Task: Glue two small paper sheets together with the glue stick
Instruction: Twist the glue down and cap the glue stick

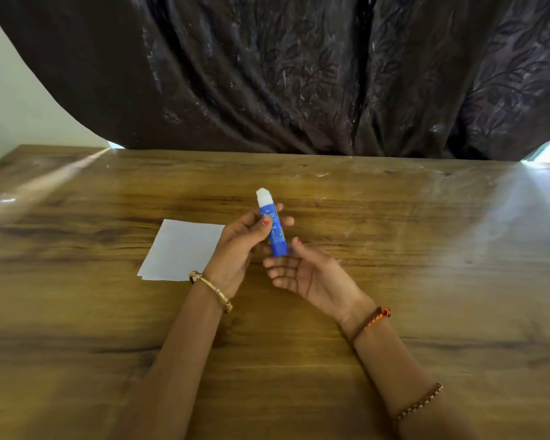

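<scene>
Blue plastic glue stick [273,230], cylindrical, cap off, white glue tip pointing far side, held above glossy wood-grain table [394,281]. Left hand [238,249] grips tube mid-body, thumb on near face, fingers curled round behind. Right hand [305,274] palm up just below tube base, fingers relaxed and spread, thumb tip near bottom end; contact unclear. White rectangular paper sheets [181,250], flat, stacked slightly offset, lie on table left of left hand. Dark, shiny, leaf-patterned curtain [299,74] hangs beyond far table edge.

Paper sheets [181,249] on table [394,312], left of glue stick [273,230].
</scene>
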